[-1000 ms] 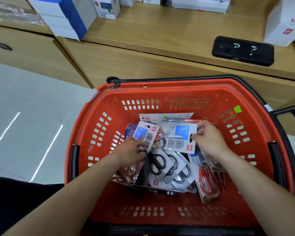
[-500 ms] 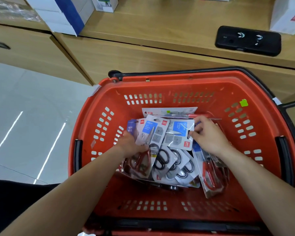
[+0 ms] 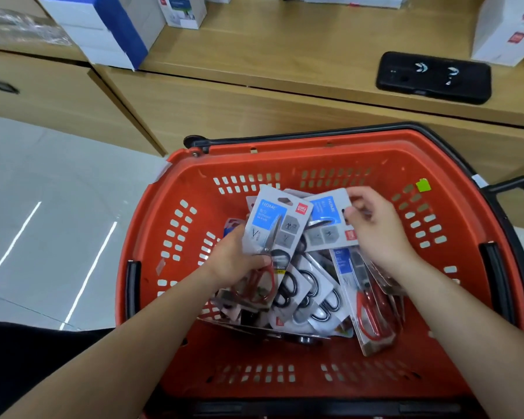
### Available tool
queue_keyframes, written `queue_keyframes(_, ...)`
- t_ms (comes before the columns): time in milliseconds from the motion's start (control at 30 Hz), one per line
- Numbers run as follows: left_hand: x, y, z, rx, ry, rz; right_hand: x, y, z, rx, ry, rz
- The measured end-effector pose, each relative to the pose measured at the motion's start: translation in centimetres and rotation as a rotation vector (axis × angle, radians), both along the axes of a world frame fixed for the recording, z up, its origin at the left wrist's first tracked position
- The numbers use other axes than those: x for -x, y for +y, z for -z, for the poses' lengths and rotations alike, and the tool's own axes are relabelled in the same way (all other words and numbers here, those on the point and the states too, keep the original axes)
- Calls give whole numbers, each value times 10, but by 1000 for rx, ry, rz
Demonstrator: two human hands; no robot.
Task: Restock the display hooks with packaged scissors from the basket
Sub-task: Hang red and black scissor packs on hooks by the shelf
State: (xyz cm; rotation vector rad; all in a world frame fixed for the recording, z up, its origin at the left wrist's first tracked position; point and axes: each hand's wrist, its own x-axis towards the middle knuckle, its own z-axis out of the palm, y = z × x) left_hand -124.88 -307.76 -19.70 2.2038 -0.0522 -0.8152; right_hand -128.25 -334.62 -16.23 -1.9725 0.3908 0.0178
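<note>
- A person's two bare forearms are reaching down into an orange-red plastic basket (image 3: 300, 146), which is filling the lower middle of the view.
- The left hand (image 3: 239, 263) is gripping a pack of scissors (image 3: 273, 225) by its lower half, with the fingers curling round the card near the red handles. The pack is tilting upward, and its top edge is standing free above the rest.
- The right hand (image 3: 375, 228) is pinching the top edge of a second pack (image 3: 330, 225) (blue label, lying crosswise), with thumb and fingertips closing on the card.
- The right edge of the first pack is lying over the left edge of the second.
- A loose pile of packs (image 3: 309, 297) is lying on the basket floor beneath both hands. Black-handled scissors are showing in the middle, and a red-handled pack (image 3: 372, 309) is slanting under the right wrist.
- Bare basket floor is showing between the pile and the near wall. A narrower strip is running along the left wall. The pile is crowding the far wall.
- A black handle (image 3: 315, 135) is lying folded along the far rim.
- The basket is standing just beside a wooden counter (image 3: 285, 55).
- A flat black device (image 3: 433, 77) is lying near the counter's front edge, with white boxes (image 3: 508, 28) behind it and a blue-and-white box (image 3: 109, 28) at the left.
- Pale tiled floor (image 3: 43, 222) is lying open to the left of the basket.
</note>
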Motion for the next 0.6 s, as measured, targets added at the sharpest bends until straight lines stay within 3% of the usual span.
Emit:
queue_keyframes(167, -4, 4, -59, 72, -141, 16, -10, -20, -51, 299, -182, -69)
queue_keyframes(400, 1, 14, -105, 238, -289, -136, -9, -28, -105, 228, -155, -284)
queue_keyframes(533, 20, -10, -97, 289, -93, -180, -9, -5, -105, 105, -186, -291)
queue_keyframes(600, 31, -23, -89, 413, 25, -281, -10, 4, -104, 83, -206, -282)
